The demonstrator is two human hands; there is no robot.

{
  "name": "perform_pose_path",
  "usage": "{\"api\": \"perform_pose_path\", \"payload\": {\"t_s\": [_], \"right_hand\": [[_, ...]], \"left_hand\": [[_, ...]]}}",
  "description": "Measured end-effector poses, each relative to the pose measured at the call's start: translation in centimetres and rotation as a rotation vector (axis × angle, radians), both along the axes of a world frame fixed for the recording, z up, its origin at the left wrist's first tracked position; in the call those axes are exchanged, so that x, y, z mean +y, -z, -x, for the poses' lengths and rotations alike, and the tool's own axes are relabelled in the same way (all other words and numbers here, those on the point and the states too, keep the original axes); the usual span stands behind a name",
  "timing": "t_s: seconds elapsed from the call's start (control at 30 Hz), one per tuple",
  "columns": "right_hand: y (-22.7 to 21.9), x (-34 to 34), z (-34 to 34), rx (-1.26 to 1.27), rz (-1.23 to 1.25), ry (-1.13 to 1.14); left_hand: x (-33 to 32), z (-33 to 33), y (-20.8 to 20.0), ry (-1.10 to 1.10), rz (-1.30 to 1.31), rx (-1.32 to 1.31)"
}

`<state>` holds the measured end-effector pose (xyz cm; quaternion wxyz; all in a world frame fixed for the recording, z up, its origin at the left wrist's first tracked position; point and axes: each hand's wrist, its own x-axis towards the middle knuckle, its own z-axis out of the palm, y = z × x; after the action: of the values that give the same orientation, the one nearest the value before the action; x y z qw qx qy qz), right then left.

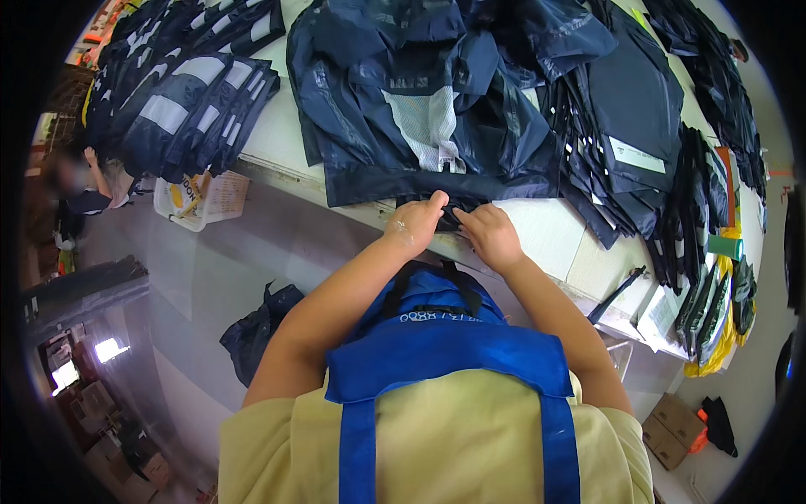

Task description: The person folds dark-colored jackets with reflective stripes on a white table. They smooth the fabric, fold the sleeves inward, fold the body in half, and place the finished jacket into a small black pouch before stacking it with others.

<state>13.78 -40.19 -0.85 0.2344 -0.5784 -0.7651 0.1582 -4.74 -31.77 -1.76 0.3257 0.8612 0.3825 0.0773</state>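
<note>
A dark navy jacket (361, 126) with a glossy inner side lies spread on the table in front of me. White mesh lining (422, 119) shows at its middle, above a folded lower band. Just past that band, at the table's near edge, my left hand (413, 223) pinches the dark fabric between thumb and fingers. Close to its right, my right hand (493, 235) also grips the fabric, fingers curled in. Between the two hands the cloth is bunched, and the fingertips are partly hidden in it.
On the white table (537, 223), stacked dark pieces with pale strips (180, 105) lie at left and flat dark panels (634, 126) at right. A white basket (201, 202) stands below the left edge. Dark cloth (259, 329) lies on the floor. Cardboard boxes (672, 428) sit lower right; another person (96, 189) is far left.
</note>
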Motion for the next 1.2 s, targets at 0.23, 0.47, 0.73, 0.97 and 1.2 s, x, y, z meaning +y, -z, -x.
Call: {"api": "perform_pose_path", "payload": {"t_s": [0.23, 0.47, 0.73, 0.97, 1.2], "right_hand": [[0.1, 3.5, -0.2, 0.259, 0.303, 0.145], [0.0, 5.4, -1.3, 0.253, -0.064, 0.135], [-0.3, 6.7, -1.9, 0.035, 0.227, 0.195], [-0.2, 7.3, -1.4, 0.052, 0.109, 0.262], [-1.4, 7.0, -1.3, -0.168, 0.067, 0.13]], "left_hand": [[-2.5, -0.7, -2.5, 0.009, -0.487, 0.048], [0.6, -0.3, -0.4, 0.058, -0.337, -0.009], [2.1, -3.0, 0.6, -0.047, -0.459, 0.041], [3.4, -3.3, -0.1, -0.105, -0.335, 0.016], [5.8, -3.0, 0.3, -0.062, -0.358, 0.008]]}}
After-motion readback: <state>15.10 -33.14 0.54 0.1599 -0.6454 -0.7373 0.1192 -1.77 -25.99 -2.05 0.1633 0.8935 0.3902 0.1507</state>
